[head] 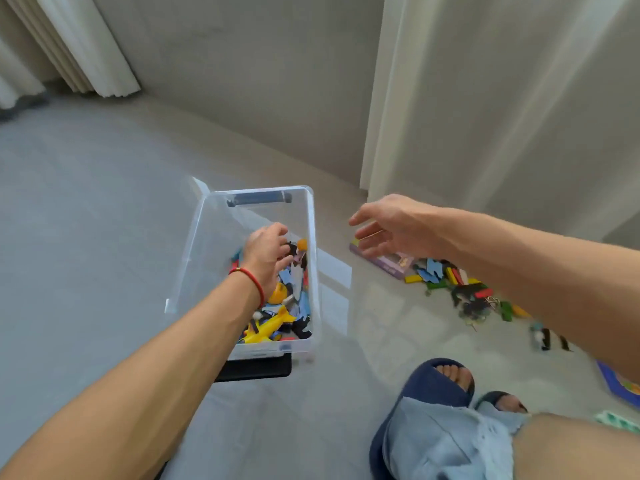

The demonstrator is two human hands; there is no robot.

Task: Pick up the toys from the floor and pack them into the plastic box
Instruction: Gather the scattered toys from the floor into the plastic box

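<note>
Pale curtains (pixel 86 46) hang beside a grey wall (pixel 259 81); navy slippers (pixel 436 379).

home room: curtains (pixel 86 46), toys (pixel 464 289) on floor

red wrist cord (pixel 250 279), navy slippers (pixel 437 386), denim shorts (pixel 446 441)

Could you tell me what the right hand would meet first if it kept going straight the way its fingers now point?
The right hand points left, open, toward the plastic box. Its near wall looks like the first thing in that line, though depth is unclear; the hand may be above the rim and pass over it.
</note>
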